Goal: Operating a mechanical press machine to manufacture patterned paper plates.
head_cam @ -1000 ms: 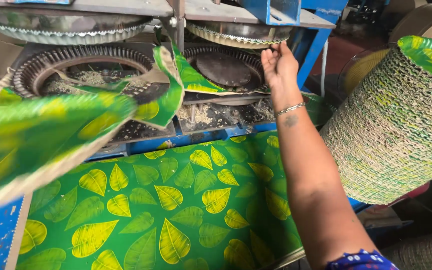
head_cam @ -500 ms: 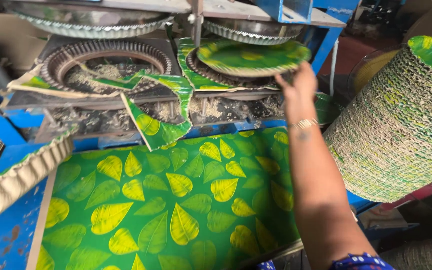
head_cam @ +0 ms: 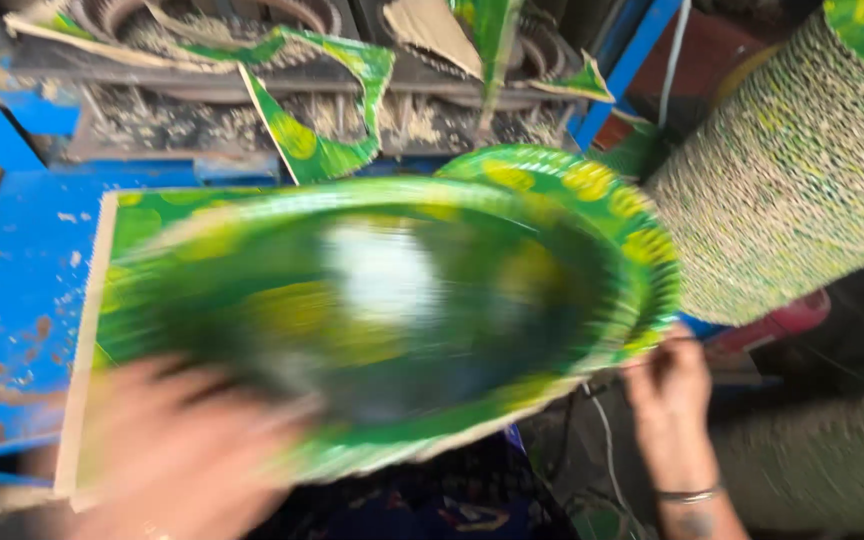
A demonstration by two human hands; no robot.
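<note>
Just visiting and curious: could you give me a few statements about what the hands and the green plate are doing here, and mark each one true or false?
1. Both hands hold a green plate with yellow leaf shapes. True.
2. The right hand grips the plate's rim. True.
3. The left hand is sharp and clear. False: it is blurred.
4. The tall stack of plates stands on the left. False: it is on the right.
5. The bench is red. False: blue.

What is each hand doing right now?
Left hand: blurred, closed on the green paper plate at its near rim.
Right hand: gripping the plate's right rim.
</note>
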